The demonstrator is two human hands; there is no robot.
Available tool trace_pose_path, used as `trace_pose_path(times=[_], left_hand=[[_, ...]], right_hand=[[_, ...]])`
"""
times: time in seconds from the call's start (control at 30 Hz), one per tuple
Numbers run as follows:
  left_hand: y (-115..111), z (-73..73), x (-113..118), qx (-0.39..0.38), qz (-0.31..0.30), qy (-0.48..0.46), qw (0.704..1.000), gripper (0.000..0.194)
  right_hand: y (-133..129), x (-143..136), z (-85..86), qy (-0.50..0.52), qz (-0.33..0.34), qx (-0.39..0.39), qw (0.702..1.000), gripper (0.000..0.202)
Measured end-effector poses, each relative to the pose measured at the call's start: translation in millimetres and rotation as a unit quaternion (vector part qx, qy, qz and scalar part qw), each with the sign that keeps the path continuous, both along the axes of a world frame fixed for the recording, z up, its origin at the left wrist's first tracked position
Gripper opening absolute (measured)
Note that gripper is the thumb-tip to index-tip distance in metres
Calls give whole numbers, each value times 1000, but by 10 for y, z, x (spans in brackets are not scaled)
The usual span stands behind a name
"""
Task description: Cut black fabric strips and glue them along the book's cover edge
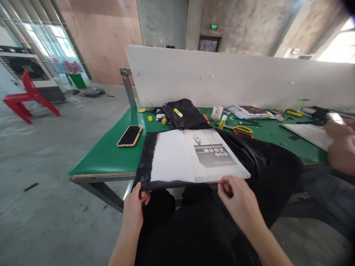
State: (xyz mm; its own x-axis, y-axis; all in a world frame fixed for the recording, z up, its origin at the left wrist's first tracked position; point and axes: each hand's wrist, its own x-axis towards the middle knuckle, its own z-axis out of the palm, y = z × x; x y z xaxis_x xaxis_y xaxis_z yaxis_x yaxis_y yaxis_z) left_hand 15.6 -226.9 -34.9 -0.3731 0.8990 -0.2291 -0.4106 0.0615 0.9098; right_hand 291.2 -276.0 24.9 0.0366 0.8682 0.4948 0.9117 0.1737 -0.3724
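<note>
An open book [172, 157] lies at the table's front edge, with a white page at left and a printed grey title page at right. Black cloth [146, 162] is spread beneath it, showing along the left side and folded up along the bottom edge. My left hand [135, 203] pinches the cloth's lower left corner. Just below the book's lower right edge, my right hand [240, 199] is closed, thumb and forefinger together; whatever is between them cannot be made out. More of the black cloth drapes to the right, over the table edge.
A phone [129, 136] rests left of the book. Behind it are folded black fabric [187, 112], glue sticks [222, 122], scissors [240, 129] and a plastic cup [216, 113]. A white partition [235, 79] backs the green table [105, 157]. Another person's hand [342, 147] is at right.
</note>
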Motion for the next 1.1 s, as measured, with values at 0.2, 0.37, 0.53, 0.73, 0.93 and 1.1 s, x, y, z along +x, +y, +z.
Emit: trace_pose_path(times=[0.2,0.37,0.53,0.73,0.93,1.1], left_hand=[[1,-8,-16,-1,-8,-3,1000,40],[-18,-1,-6,18,-17,14,1000,42],[-57,15,28,43,-32,11,999,44],[-127,30,29,33,-19,-7,999,44],[-330,39,-31,-5,13,-17,1000,46],[-499,44,-26,-44,32,11,998,44]], right_hand=[[-309,-490,-226,181,145,-118,965,7],[-3,267,-221,187,-122,81,971,28],[226,985,-188,114,-220,-98,964,35],[267,975,-272,380,-153,-174,896,38],[50,962,-215,421,-137,-179,879,37],[-123,885,-173,154,-221,-173,947,36]])
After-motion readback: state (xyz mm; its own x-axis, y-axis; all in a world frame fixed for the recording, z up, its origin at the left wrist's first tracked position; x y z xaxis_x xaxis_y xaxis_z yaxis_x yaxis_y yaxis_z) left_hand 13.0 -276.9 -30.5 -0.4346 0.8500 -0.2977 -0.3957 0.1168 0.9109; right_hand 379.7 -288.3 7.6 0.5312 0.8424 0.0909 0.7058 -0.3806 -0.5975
